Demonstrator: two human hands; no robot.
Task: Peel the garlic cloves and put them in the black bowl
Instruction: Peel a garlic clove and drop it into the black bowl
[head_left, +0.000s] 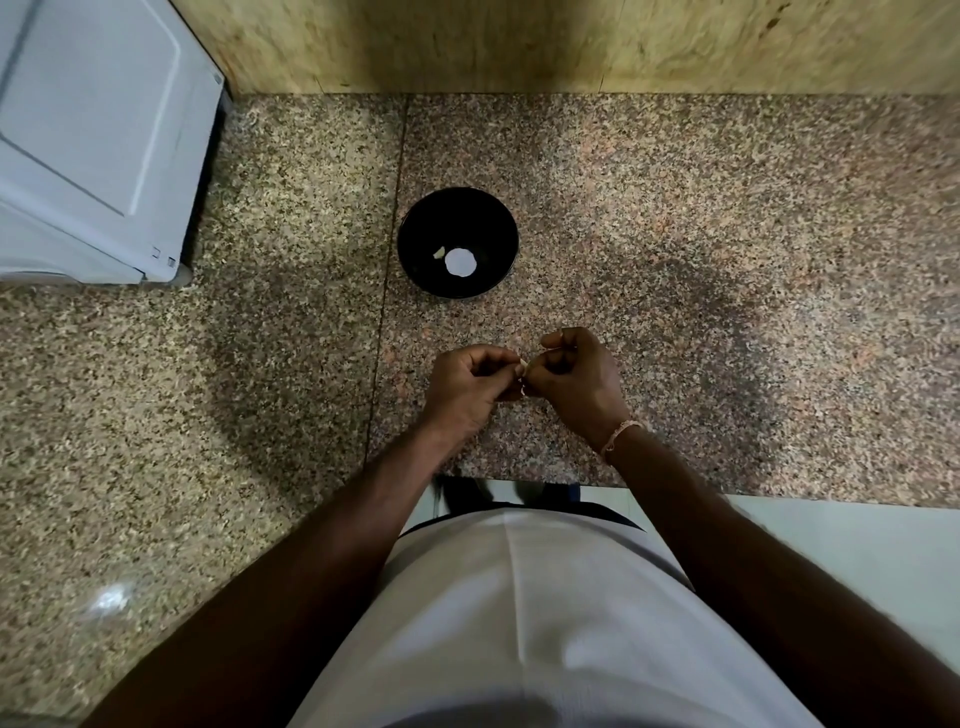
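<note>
Garlic cloves are the business here, though only slivers show: the black bowl (457, 243) stands near the middle of the desk (727, 234), a speckled granite counter, well back from its front edge, and holds one small pale piece (439, 253) beside a bright round glare spot on its floor; whether that piece is a peeled clove I cannot tell for sure. Nearer the front edge, both hands meet just above the stone. The left hand (470, 382) has its fingers curled, pinching a garlic clove (523, 370) that peeks out pale between the two thumbs, and the right hand (576, 376), with a thin bracelet (621, 434) at its wrist, pinches the same clove from the other side. To peel well, I judge one hand should hold the clove firm while the other's nail lifts the papery skin at the tip and strips it away, keeping scraps out of the bowl. A white appliance (93, 140) occupies the desk's far left corner, and a yellowish wall panel (519, 41) runs along the back edge.
</note>
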